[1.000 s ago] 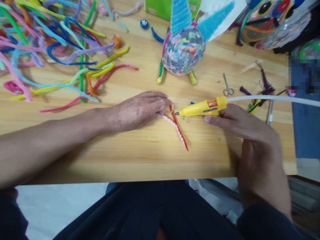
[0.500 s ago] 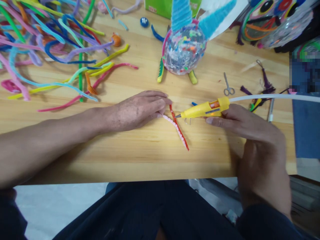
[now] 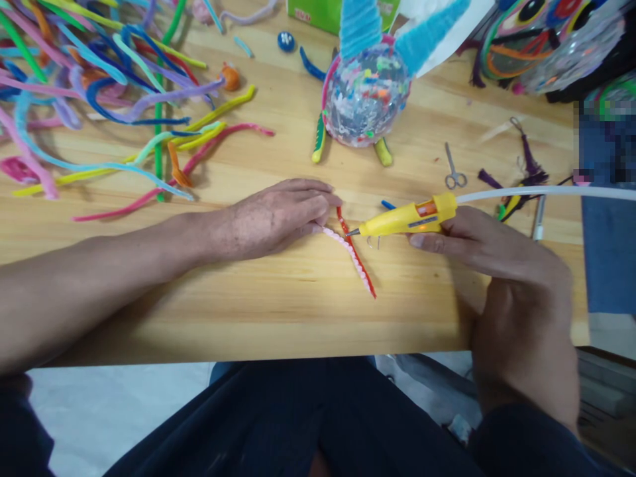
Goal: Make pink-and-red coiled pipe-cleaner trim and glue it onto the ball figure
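Observation:
My left hand [image 3: 278, 215] rests on the wooden table with its fingers closed on the upper end of a pink braided trim [image 3: 334, 236]. A thin red strip [image 3: 366, 275] lies against the trim's lower part, and its top end is by my left fingertips. In my right hand [image 3: 489, 248] is a yellow glue gun [image 3: 392, 220], held almost level. Its metal nozzle is at the red strip, near where strip and trim meet; whether it touches I cannot tell. A long white glue stick [image 3: 527, 192] runs out of its back.
Fuzzy pipe cleaners [image 3: 119, 99] are heaped at the left. A decorated clear ball with blue ears [image 3: 365, 96] stands at the back. Small scissors [image 3: 453, 173] and dark tassels [image 3: 529, 172] lie at the right. The table's front edge [image 3: 298, 354] is close to my lap.
Both hands keep nearly the same place and grip. The glue gun's nozzle has shifted very slightly left, toward the red strip.

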`<state>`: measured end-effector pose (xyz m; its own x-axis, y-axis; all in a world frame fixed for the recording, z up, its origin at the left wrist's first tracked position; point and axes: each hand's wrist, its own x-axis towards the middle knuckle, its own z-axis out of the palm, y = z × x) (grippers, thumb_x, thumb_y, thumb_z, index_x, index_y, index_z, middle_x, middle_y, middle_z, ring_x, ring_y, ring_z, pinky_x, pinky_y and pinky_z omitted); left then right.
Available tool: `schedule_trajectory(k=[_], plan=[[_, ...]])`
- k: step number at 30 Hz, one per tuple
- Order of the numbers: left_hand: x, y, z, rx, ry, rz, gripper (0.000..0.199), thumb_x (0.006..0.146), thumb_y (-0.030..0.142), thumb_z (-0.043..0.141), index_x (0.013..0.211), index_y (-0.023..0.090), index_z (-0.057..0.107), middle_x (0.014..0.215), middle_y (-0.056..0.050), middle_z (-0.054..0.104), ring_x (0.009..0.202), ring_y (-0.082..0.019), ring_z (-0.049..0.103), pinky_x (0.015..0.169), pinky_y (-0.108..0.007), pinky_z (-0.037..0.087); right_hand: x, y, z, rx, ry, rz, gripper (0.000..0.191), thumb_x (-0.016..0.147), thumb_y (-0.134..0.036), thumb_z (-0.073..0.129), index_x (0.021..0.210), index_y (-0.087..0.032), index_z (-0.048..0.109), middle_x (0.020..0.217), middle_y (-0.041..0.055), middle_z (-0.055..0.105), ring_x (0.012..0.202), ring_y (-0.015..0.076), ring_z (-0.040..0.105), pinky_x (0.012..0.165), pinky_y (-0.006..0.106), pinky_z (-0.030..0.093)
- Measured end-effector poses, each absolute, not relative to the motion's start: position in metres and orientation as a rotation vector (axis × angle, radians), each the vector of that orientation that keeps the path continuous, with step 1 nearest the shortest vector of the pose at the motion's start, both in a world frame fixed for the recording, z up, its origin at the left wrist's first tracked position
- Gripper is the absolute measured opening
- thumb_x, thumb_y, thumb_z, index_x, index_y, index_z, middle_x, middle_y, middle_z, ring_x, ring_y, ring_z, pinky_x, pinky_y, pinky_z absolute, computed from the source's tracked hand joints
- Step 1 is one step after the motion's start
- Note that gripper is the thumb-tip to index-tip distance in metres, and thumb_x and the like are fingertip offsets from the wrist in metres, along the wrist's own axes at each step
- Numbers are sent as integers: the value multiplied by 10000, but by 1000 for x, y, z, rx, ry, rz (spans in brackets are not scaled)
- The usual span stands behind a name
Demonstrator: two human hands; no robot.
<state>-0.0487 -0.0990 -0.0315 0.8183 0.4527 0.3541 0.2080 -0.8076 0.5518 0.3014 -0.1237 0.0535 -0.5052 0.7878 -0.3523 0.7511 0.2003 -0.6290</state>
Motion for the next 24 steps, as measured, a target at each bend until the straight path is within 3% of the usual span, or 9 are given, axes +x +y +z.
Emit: schedule_trajectory(k=[8,17,24], plan=[[-48,-99,-30,2506,505,648,244,1115,175,517,1278,256,680,1485,-86,749,1498,-237,614,1239,-450,522,304,-123,57,-1561,-2401,1247,585,947,-799,652,725,-258,637,647,-5,548,602,186,514,595,366,468],[-48,-100,-28,2505,521,615,184,1124,192,497,1147,242,672,1518,-70,734,1515,-245,604,1229,-456,530,308,-123,52,-1568,-2394,1317,589,928,-841,657,911,-257,728,805,32,746,697,237,650,644,391,529],[-48,-100,-29,2495,525,635,174,1109,172,516,1131,243,674,1506,-70,741,1507,-245,607,1232,-460,526,309,-123,52,-1483,-2361,1357,559,932,-812,695,843,-263,752,847,41,758,735,232,665,695,394,588]])
